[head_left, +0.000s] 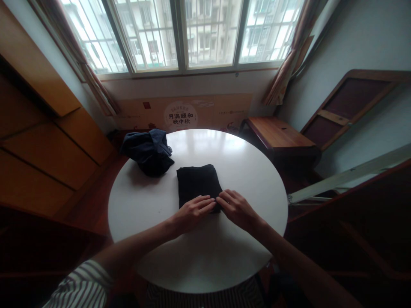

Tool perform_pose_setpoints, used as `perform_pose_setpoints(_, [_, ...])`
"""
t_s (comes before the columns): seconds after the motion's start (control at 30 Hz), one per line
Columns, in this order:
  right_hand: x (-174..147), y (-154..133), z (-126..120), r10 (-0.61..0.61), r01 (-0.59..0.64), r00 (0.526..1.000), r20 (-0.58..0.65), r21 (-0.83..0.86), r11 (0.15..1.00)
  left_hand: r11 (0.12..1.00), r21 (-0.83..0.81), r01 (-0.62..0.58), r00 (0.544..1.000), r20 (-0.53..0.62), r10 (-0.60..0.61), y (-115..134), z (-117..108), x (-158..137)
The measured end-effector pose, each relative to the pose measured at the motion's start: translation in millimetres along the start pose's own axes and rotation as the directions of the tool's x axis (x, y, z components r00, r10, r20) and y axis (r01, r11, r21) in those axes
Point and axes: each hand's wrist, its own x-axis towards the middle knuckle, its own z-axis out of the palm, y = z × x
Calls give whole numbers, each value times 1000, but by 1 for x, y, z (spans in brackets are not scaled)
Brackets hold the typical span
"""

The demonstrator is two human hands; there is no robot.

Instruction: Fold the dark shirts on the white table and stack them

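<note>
Touching one folded black cloth; two hands; one bundle apart

1. The left sleeve is white or off-white, crossed by narrow dark stripes set closely together.
2. Its stripes curve with the soft folds of the cloth, and it looks loose around the arm, ending near the elbow.
3. Below that hem the left forearm is bare and slim, narrowing towards the wrist.
4. The right forearm is likewise bare and slender; its upper part fades into shadow.
5. The left hand and right hand are ungloved, with slender fingers.
6. Dim striped cloth shows at the bottom edge; whether it is clothing cannot be told.
</note>
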Motion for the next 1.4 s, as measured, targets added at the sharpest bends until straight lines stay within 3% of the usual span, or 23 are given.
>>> perform_pose_setpoints(0.1, [5, 1, 9, 55, -54, 999, 4, -46, 997, 999, 20, -29, 997, 68, 28, 3, -3, 1])
perform_pose_setpoints(0.17, [7, 4, 6, 49, -51, 996, 80, 20, 998, 999, -31, -4, 997, 80, 7, 7, -11, 3])
perform_pose_setpoints(0.3, [7, 7, -14, -1, -44, 974, 226, 197, 979, 962, -222, 160, 987, 44, -154, 2, -30, 12])
perform_pose_setpoints(0.43, [3, 3, -20, -116, 76, 965, 234, 174, 982, 942, -146, 302, 953, 31, -301, -36, -32, 25])
perform_pose_setpoints(0.53, [-4, -3, -12, -180, 135, 954, 238, 193, 972, 909, 16, 416, 894, 175, -412, -74, -21, 31])
perform_pose_setpoints(0.63, [-7, -5, -11, -149, 94, 963, 225, 240, 966, 857, 91, 507, 819, 258, -512, -102, -13, 35])
perform_pose_setpoints(0.73, [2, -5, -17, -84, 18, 969, 232, 273, 962, 847, 71, 527, 808, 268, -525, -116, -11, 40])
perform_pose_setpoints(0.83, [21, -4, -19, 29, -71, 983, 181, 232, 970, 843, 47, 535, 815, 235, -530, -117, -13, 44])
perform_pose_setpoints(0.93, [37, -4, -7, 140, -159, 983, 121, 162, 974, 816, 72, 573, 810, 99, -578, -108, -14, 37])
perform_pose_setpoints(1.03, [35, -10, 15, 203, -222, 960, 194, 79, 972, 814, 95, 573, 818, -4, -575, -95, -15, 15])
perform_pose_setpoints(1.2, [4, -30, 30, 185, -203, 946, 266, 44, 978, 795, 139, 590, 795, 68, -602, -94, -20, -16])
perform_pose_setpoints(1.4, [1, -40, 12, 165, -173, 947, 275, 7, 985, 833, 21, 552, 834, -32, -551, -132, -24, 5])
